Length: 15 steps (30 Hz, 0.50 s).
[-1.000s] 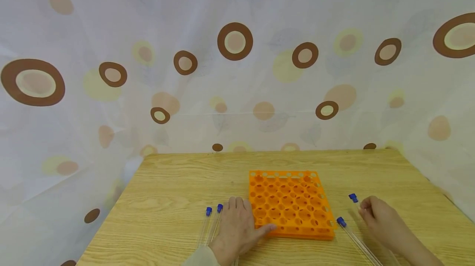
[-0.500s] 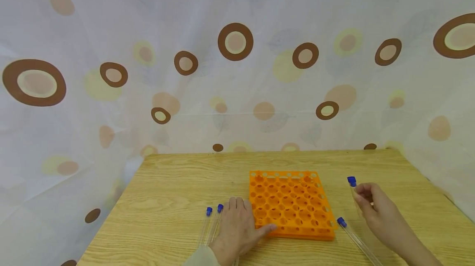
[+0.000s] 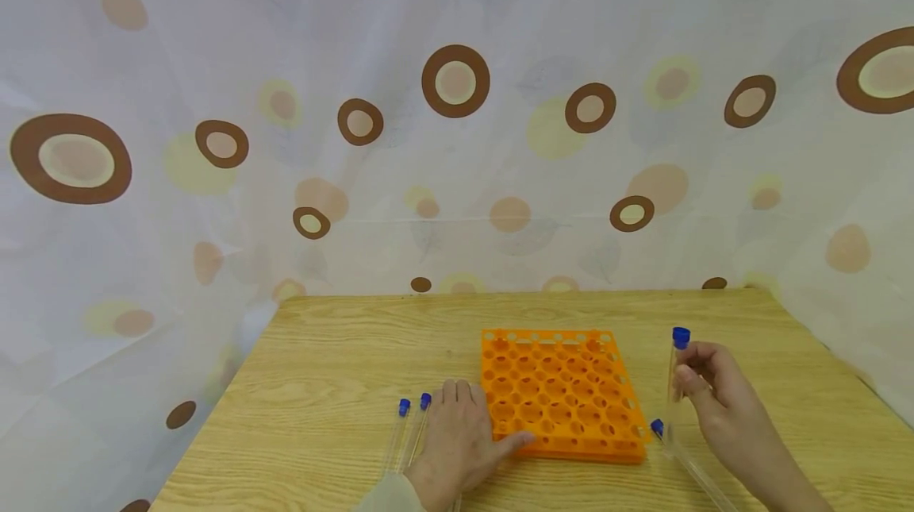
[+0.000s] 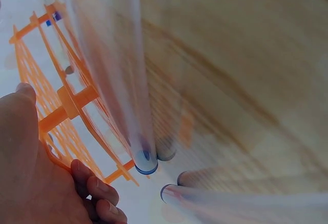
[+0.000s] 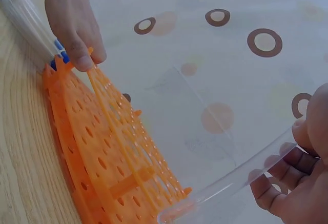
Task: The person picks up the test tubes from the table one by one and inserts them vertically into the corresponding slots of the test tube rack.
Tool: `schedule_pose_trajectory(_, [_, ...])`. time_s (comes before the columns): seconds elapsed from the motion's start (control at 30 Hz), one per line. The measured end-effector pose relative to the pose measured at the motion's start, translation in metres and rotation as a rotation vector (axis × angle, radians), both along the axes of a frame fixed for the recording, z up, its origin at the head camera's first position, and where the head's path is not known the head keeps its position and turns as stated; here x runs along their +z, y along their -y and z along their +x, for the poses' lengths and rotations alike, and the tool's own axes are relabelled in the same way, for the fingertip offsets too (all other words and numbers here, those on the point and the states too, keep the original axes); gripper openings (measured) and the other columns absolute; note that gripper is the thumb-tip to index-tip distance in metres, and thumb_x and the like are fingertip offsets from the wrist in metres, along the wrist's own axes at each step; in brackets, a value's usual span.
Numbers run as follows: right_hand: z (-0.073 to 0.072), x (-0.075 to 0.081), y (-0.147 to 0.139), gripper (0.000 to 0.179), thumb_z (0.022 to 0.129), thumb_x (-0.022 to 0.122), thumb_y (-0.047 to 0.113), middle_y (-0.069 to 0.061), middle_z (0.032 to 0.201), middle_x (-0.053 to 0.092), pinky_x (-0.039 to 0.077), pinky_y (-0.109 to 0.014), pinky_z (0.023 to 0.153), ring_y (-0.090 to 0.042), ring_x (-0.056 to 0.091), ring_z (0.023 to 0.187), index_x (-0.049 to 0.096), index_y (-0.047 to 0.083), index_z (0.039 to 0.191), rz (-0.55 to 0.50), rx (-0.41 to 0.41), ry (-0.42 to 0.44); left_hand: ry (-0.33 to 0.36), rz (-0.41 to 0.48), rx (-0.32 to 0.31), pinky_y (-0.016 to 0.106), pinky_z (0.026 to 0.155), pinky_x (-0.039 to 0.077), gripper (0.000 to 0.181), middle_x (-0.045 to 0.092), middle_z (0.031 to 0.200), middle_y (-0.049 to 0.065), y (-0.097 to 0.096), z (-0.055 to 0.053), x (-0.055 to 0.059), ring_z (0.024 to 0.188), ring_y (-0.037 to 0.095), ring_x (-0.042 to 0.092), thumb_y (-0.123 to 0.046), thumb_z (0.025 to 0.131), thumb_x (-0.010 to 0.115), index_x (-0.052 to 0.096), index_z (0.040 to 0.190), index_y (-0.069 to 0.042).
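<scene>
An orange test tube rack [image 3: 560, 397] sits on the wooden table in the head view. My left hand [image 3: 453, 436] grips its near left corner, thumb across the front; the left wrist view shows the curled fingers [image 4: 97, 188] at the rack's edge. To the right of the rack, my right hand [image 3: 735, 417] pinches a clear test tube [image 3: 672, 409] below its blue cap [image 3: 681, 336]. That tube stands nearly upright, clear of the rack. In the right wrist view its rounded end points toward the rack.
Another blue-capped test tube [image 3: 700, 474] lies right of the rack, under the held one. Further capped tubes [image 3: 394, 436] lie left of my left hand. A spotted curtain [image 3: 457, 179] hangs behind the wooden table [image 3: 343, 353] and along its sides.
My right hand has raised the test tube off the table and turned it from slanting to nearly upright, moving up and slightly left. My left hand stays on the rack.
</scene>
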State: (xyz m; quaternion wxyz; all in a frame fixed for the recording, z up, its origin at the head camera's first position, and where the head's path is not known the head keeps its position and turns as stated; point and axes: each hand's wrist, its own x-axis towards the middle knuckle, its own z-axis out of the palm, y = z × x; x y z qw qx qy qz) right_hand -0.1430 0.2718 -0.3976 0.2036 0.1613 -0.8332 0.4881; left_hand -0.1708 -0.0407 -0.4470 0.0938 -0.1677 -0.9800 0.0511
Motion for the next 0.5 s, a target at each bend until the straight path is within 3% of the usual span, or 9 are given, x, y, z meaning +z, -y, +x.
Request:
schedule_pose_trajectory(0.17, [0.000, 0.002, 0.004, 0.013, 0.105, 0.038, 0.000, 0.003, 0.101, 0.049, 0.046, -0.012, 0.074, -0.006, 0.053, 0.082, 0.040, 0.001, 0.117, -0.099, 0.013, -0.024, 0.003, 0.002, 0.005, 0.031, 0.067, 0.032, 0.094, 0.040, 0.077, 0.004, 0.000, -0.001, -0.001, 0.073, 0.020, 0.034, -0.092, 0.079, 0.011, 0.050, 0.089, -0.007])
schedule_pose_trajectory(0.5, [0.000, -0.003, 0.013, 0.014, 0.104, 0.037, -0.002, 0.003, 0.103, 0.047, 0.046, -0.011, 0.077, -0.005, 0.053, 0.087, 0.037, 0.002, 0.118, -0.128, 0.034, -0.045, -0.011, 0.007, 0.001, 0.031, 0.068, 0.035, 0.092, 0.042, 0.077, 0.004, 0.000, 0.000, 0.001, 0.072, 0.020, 0.035, -0.092, 0.079, 0.014, 0.050, 0.088, -0.008])
